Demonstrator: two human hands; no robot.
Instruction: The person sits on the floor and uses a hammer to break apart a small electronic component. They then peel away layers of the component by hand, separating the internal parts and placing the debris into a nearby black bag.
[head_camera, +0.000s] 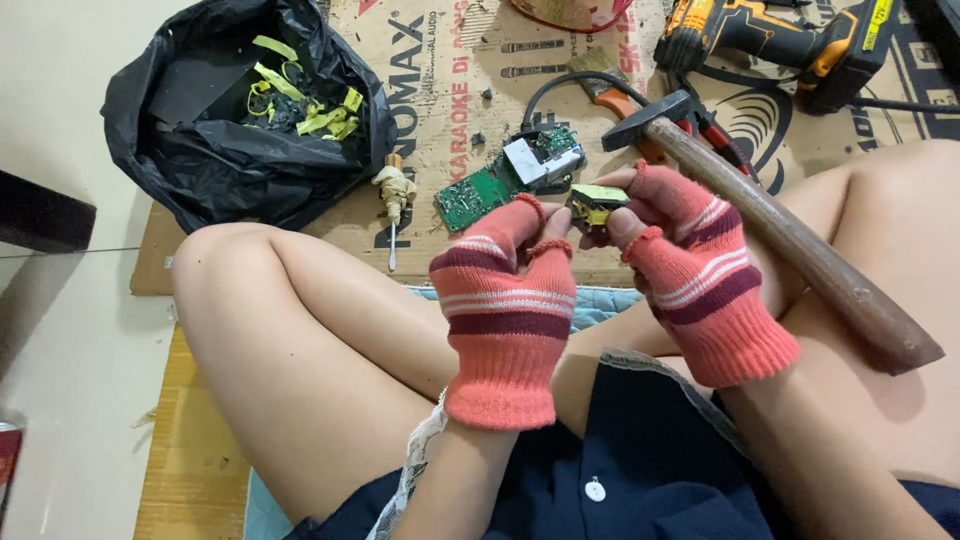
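Both my hands wear pink striped fingerless gloves and meet over my lap. My left hand (505, 290) and my right hand (690, 255) pinch a small yellow-green electronic part (596, 201) between their fingertips. Just beyond it on the cardboard (440, 110) lies a green circuit board (478, 192) with a white block and a black cable. A wooden-handled hammer (790, 235) rests across my right thigh, its head pointing toward the board.
A black plastic bag (215, 120) with yellow scraps sits at the far left. A screwdriver with a taped handle (394, 195) lies next to the board. A yellow and black power drill (780, 40) and a brush (610, 85) lie at the back right.
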